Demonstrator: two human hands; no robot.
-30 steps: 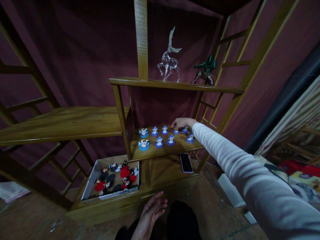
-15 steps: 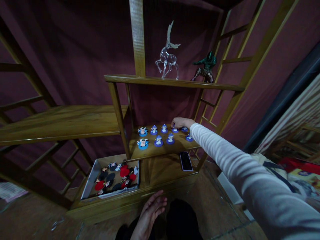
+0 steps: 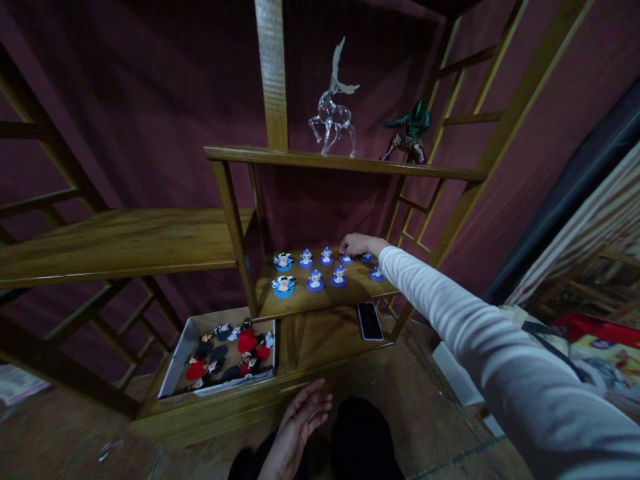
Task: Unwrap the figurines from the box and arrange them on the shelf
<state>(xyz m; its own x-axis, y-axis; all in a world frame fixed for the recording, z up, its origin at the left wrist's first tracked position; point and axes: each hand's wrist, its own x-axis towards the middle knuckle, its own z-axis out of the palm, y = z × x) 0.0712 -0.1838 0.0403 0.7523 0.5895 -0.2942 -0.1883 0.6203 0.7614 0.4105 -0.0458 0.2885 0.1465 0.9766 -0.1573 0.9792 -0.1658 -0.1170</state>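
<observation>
Right hand (image 3: 356, 244) is touching a purple-based figurine (image 3: 347, 259), grip unclear, left hand (image 3: 304, 415) is hovering, fingers loosely extended

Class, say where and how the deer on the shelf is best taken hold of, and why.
The deer is probably best gripped around its trunk, from the front: it stands upright, and its antlers and legs look thinner.
</observation>
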